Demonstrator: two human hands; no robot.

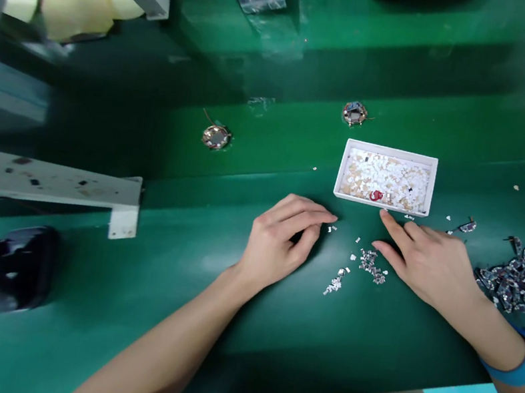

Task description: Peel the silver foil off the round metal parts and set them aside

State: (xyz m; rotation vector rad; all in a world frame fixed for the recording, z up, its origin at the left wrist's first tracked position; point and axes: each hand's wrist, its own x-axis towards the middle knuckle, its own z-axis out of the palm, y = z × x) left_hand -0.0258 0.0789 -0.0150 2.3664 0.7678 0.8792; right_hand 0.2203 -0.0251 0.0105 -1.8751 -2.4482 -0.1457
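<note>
A: Between both hands, small silvery bits lie loose on the green belt. Right hand flat, fingers spread, index touching the white tray.
B: Left hand?
A: Loosely curled, holding nothing, probably; fingertips blur. Best picked singly with a fingertip pinch, not swept. Dark parts pile sits right.

A loose scatter of small silvery and white bits is spread flat on the green belt, split into two little clusters with a few strays around them. It is found between the two hands, just below a shallow white tray. The tray is set level on the belt and is filled with white chips and one red piece.
</note>
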